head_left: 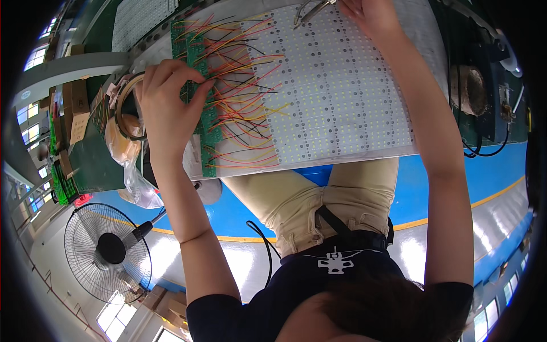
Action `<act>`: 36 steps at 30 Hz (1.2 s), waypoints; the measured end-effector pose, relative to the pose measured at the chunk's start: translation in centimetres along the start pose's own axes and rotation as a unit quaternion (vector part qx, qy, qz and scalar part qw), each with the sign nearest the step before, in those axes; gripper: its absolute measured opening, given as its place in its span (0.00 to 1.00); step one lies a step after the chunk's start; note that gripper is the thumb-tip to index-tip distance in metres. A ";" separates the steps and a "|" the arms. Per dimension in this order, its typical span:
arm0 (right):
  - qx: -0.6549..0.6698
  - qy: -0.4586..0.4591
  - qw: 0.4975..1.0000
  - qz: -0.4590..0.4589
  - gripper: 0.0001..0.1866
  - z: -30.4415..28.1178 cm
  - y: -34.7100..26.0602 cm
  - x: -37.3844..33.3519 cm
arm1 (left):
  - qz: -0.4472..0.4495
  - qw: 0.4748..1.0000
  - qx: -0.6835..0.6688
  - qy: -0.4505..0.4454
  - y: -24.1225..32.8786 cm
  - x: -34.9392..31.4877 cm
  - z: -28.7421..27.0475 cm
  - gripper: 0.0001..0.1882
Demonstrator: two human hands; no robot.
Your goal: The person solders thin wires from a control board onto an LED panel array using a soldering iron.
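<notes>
My left hand [168,100] is over the green circuit board strips [209,137] at the left of the panel. Its thumb and index fingertip come together at a strip's edge, among the wire ends; what they pinch is too small to make out. Red, black and yellow wires [245,108] fan out rightward from the strips across a pale LED panel sheet [342,97] dotted with small lights. At the top edge, my right hand [370,14] is partly cut off, its fingers curled around a soldering iron [313,12]. A thin curved tube runs beside the metal tip.
A roll of tape [119,111] and a clear plastic bag [139,185] lie left of my left forearm. Another pale sheet [139,23] is at the far left. On the right stand a dark blue box [501,102] and cables. A fan [108,251] stands lower left.
</notes>
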State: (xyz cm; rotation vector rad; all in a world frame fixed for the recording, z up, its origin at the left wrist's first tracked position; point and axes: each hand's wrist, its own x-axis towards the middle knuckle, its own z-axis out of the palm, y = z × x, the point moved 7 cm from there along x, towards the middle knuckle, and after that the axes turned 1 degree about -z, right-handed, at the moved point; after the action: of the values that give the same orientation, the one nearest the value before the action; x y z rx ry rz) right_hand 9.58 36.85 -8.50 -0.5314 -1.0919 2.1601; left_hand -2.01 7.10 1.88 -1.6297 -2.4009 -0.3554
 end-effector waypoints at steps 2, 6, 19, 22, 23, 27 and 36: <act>0.006 0.003 1.000 0.004 0.18 -0.2 0.1 0.1 | -0.004 1.000 0.007 -0.001 0.1 0.0 0.0 0.10; -0.009 -0.002 1.000 0.004 0.18 0.1 0.0 -0.2 | 0.008 1.000 0.013 0.005 0.3 -0.2 -0.1 0.09; -0.006 -0.021 1.000 -0.008 0.19 0.1 0.1 0.1 | 0.037 0.992 0.114 0.040 1.8 -1.3 0.3 0.07; 0.000 -0.019 1.000 -0.008 0.18 0.1 0.3 0.1 | 0.048 0.988 0.141 0.044 2.2 -1.5 0.3 0.08; 0.005 -0.015 1.000 -0.009 0.17 0.0 0.3 0.1 | 0.051 0.985 0.159 0.040 2.4 -1.5 0.4 0.08; 0.003 -0.026 1.000 -0.007 0.16 0.0 0.2 0.3 | 0.082 0.977 0.191 0.049 3.2 -1.2 0.5 0.08; 0.018 -0.003 1.000 -0.021 0.13 0.3 0.1 0.2 | 0.075 0.977 0.183 0.084 2.9 -1.8 0.4 0.09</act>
State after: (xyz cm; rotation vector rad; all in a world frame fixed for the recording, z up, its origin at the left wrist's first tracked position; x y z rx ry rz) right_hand 9.22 36.81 -8.41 -0.4817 -1.0565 2.1426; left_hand 1.32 6.74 1.16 -1.5298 -2.0552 -0.0193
